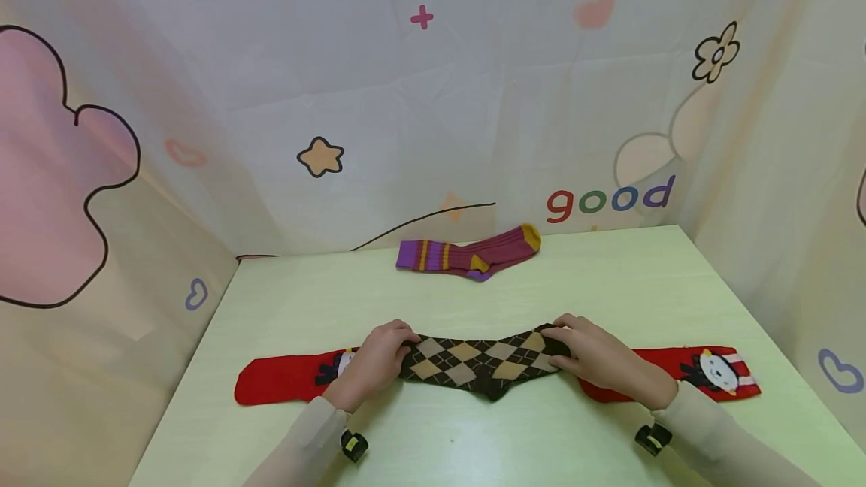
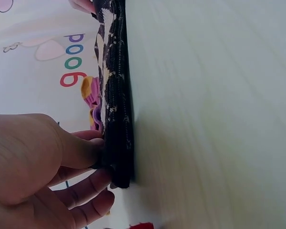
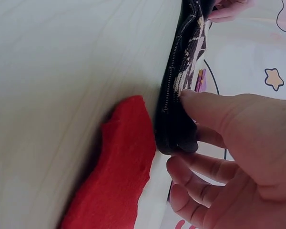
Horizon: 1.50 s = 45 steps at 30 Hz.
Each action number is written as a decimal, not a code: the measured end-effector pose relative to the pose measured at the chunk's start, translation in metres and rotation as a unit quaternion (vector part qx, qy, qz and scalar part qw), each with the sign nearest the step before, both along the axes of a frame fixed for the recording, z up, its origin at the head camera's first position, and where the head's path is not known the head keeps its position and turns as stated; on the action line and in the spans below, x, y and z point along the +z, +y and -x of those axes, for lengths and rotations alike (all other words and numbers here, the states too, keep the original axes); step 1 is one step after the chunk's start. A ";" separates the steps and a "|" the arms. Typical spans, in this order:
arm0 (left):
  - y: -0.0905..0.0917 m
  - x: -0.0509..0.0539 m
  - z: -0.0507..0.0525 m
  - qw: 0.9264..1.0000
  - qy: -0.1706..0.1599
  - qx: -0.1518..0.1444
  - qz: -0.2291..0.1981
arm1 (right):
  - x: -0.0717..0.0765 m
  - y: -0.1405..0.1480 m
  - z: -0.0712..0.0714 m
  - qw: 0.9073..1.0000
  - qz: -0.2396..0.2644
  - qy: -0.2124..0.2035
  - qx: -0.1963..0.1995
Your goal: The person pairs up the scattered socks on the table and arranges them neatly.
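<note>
A dark sock with a tan and beige diamond pattern (image 1: pixel 463 363) lies stretched sideways between both hands near the middle of the table. My left hand (image 1: pixel 375 359) pinches its left end between thumb and fingers. At the other end, the thumb and fingers of my right hand (image 1: pixel 602 355) grip the dark tip. In the left wrist view the sock's edge (image 2: pixel 118 95) runs along the tabletop. One red sock (image 1: pixel 277 380) lies partly behind my left hand. Another red sock (image 1: pixel 717 372), bearing a white animal face, is partly covered by my right hand and wrist.
A purple and maroon sock with yellow parts (image 1: pixel 467 254) lies at the back of the pale green table (image 1: pixel 433 442). A printed curtain (image 1: pixel 379 96) hangs behind and along both sides. Each wrist carries a small black device.
</note>
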State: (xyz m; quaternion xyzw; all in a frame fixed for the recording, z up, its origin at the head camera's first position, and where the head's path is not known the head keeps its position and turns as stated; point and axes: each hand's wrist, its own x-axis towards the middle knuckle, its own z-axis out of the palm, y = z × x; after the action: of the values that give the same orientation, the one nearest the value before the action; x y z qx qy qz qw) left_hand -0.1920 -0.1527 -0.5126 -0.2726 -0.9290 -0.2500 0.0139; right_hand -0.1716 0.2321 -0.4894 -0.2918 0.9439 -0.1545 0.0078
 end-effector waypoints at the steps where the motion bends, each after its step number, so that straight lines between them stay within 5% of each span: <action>1: 0.000 -0.001 0.000 1.000 0.002 -0.002 0.003 | 0.000 0.000 0.000 1.000 0.000 0.002 0.001; 45: -0.005 0.001 0.000 1.000 0.006 0.002 0.022 | 0.002 0.000 -0.002 0.999 -0.011 0.050 0.001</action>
State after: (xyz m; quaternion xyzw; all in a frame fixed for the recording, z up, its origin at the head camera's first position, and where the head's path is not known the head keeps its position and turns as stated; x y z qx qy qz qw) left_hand -0.1922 -0.1573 -0.5113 -0.2723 -0.9347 -0.2280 0.0139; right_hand -0.1699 0.2325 -0.4872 -0.2998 0.9445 -0.1295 -0.0357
